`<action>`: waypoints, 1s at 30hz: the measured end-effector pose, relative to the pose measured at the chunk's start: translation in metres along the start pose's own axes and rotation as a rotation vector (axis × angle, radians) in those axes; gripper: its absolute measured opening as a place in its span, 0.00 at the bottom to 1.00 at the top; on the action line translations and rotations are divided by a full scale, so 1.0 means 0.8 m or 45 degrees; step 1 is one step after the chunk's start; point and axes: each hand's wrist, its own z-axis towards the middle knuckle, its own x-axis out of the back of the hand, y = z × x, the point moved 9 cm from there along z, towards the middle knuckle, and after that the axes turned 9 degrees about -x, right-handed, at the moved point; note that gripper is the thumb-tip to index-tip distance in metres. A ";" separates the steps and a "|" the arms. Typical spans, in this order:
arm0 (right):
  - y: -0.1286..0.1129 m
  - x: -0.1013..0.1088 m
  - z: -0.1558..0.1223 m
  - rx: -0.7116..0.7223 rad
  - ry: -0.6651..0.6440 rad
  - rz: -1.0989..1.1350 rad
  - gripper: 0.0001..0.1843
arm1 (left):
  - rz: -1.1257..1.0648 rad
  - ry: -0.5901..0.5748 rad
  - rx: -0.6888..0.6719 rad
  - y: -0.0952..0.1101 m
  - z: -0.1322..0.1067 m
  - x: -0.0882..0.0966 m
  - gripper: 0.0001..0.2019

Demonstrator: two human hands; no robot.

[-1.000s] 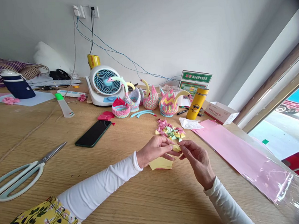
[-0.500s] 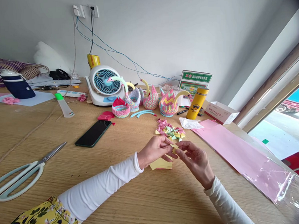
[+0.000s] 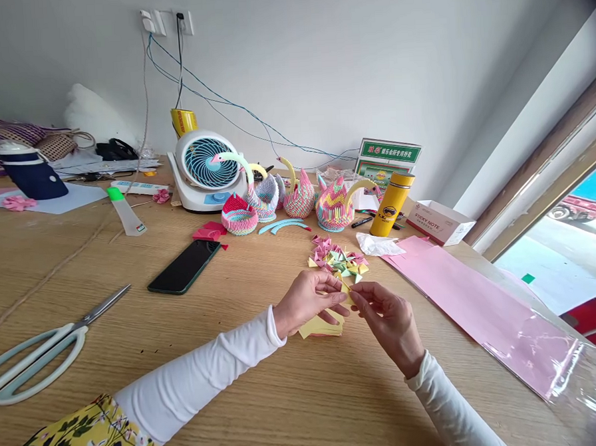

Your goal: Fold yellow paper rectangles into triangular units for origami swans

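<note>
Above the worktop, I see yellow paper between left hand and right hand — fingers of both pinching it.

Scissors lie left of the phone, folded pieces right, the fan behind it.

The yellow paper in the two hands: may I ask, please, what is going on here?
A person's left hand and right hand together hold a small yellow paper. Yellow sheets lie on the table, partly hidden by the left hand. Folded pieces lie in a pile just beyond the hands. Paper swans stand farther back.
</note>
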 end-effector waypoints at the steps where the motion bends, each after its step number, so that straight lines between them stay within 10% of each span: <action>1: -0.001 -0.001 0.000 0.010 -0.009 0.000 0.10 | -0.013 -0.003 0.006 0.000 0.000 -0.001 0.19; 17: 0.014 -0.020 -0.001 -0.358 -0.306 0.583 0.16 | -0.065 -0.063 -0.028 0.008 0.000 -0.005 0.14; 30: 0.004 -0.031 -0.003 -0.274 -0.348 0.408 0.20 | 0.054 -0.010 -0.029 -0.004 0.002 -0.004 0.17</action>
